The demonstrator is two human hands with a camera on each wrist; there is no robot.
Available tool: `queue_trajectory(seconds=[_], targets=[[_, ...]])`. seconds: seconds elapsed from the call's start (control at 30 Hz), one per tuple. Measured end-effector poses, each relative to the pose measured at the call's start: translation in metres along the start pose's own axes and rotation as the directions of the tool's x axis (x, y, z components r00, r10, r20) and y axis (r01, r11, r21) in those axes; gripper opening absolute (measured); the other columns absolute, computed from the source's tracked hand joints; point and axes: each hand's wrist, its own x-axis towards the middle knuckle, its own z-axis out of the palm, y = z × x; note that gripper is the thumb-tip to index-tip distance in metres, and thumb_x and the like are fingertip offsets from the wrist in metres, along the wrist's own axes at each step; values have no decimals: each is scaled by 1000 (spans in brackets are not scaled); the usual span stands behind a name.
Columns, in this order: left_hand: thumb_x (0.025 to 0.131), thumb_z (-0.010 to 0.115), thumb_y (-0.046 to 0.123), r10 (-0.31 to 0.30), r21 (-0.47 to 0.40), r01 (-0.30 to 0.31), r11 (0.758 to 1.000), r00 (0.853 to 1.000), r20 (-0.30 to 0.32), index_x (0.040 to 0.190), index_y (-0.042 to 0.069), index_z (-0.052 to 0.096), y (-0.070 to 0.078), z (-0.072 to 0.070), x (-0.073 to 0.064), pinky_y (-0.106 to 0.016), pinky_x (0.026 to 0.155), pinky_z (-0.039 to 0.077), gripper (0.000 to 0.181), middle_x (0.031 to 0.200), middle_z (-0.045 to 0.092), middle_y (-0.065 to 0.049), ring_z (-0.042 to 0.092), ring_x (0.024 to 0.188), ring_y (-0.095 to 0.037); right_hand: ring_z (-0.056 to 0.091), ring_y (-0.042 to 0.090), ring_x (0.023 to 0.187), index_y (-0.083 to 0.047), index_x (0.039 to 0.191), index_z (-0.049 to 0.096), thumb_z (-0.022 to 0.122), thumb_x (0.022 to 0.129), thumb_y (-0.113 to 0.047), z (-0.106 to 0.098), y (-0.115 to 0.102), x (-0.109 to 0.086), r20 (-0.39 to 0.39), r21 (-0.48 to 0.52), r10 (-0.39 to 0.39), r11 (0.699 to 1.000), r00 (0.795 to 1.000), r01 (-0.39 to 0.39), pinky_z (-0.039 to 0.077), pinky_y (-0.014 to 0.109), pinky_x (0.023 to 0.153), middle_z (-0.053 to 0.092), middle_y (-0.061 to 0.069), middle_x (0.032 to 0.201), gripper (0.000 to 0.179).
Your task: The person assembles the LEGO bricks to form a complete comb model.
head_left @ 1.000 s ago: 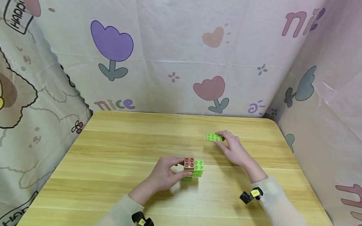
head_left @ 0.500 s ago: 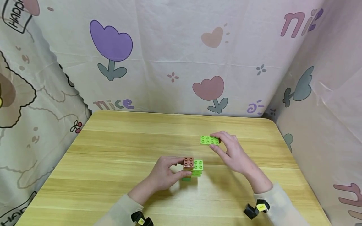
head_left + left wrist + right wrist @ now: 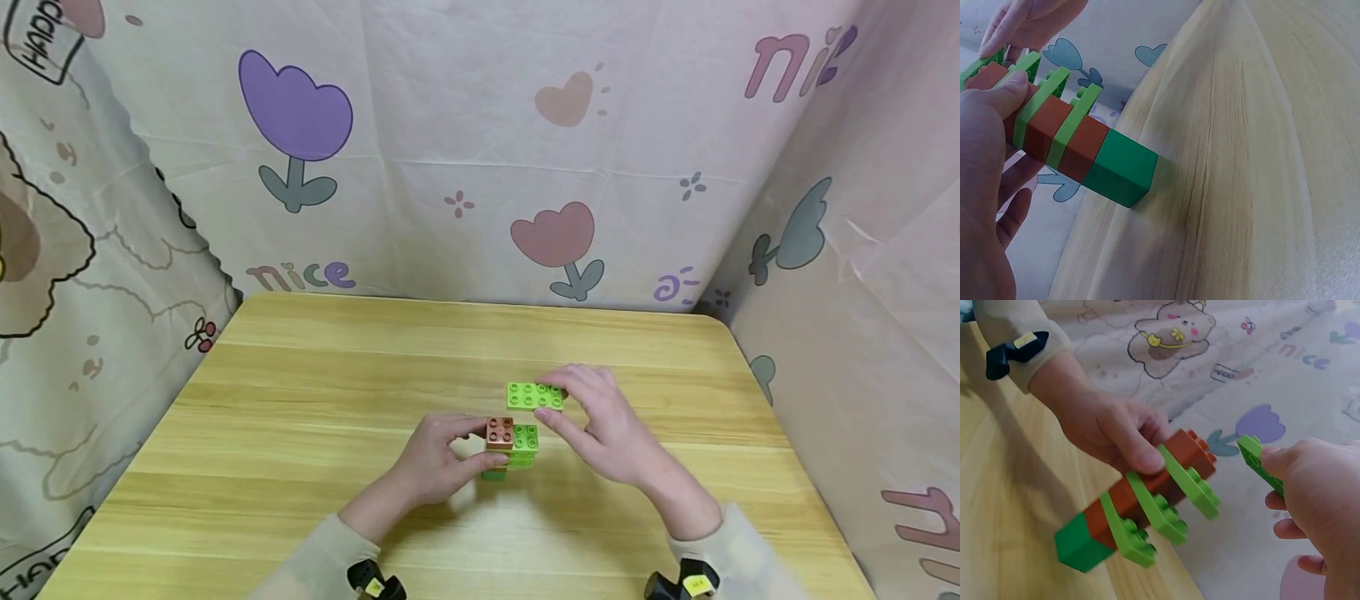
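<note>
My left hand [image 3: 435, 465] grips a tower of toy building bricks [image 3: 500, 433] near its top, thumb on the near side. In the left wrist view, a dark green brick [image 3: 1121, 167] forms the tower's foot, which appears to rest on the table. Above it, brown bricks [image 3: 1188, 456] alternate with light green plates [image 3: 1159, 512] that stick out to one side. Between thumb and fingers, my right hand [image 3: 607, 429] pinches a loose light green plate [image 3: 531, 396], studs up. That plate is held just beyond the tower's top, apart from it.
The wooden table [image 3: 315, 383] lies under both hands. A printed cloth [image 3: 427, 117] hangs behind it and along both sides. Each forearm carries a small black wrist camera [image 3: 682, 581].
My right hand has brought the light green plate leftward and nearer, from the far right of the tower to just behind its top. The left hand and the tower have stayed in place.
</note>
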Motion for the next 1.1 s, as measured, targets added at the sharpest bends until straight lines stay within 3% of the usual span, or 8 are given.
queue_trajectory(seconds=[0.53,0.8,0.97,1.1], targets=[[93,85,30,17,6,-17,1000,1000,6,123,18,79,0,0,0,-36,75,59,33,112,77,13,72,96,-5,62,10,111,-14,131,69,74,101,-24,23,-13,-8,32,18,-43,999,999,42,39,43,96,69,-12,122,33],[92,86,28,12,-4,-12,1000,1000,7,122,20,79,0,1,0,-40,75,60,32,112,77,12,72,96,-7,61,7,106,-16,131,69,75,100,-26,24,-14,-10,29,13,-49,999,998,48,39,40,93,69,-14,120,33],[93,85,28,18,-9,-18,1000,1000,6,122,19,79,-1,1,0,-45,73,60,31,111,77,13,72,96,-7,62,8,110,-15,131,70,74,101,-28,23,-14,-10,30,-11,-60,998,998,60,39,42,94,69,-13,120,33],[93,85,30,7,3,-7,1000,1000,10,121,21,79,-1,0,0,-42,73,60,31,110,77,14,71,96,-5,63,10,112,-14,130,71,74,101,-31,22,-14,-9,32,-47,-81,995,996,82,40,41,94,69,-11,120,33]])
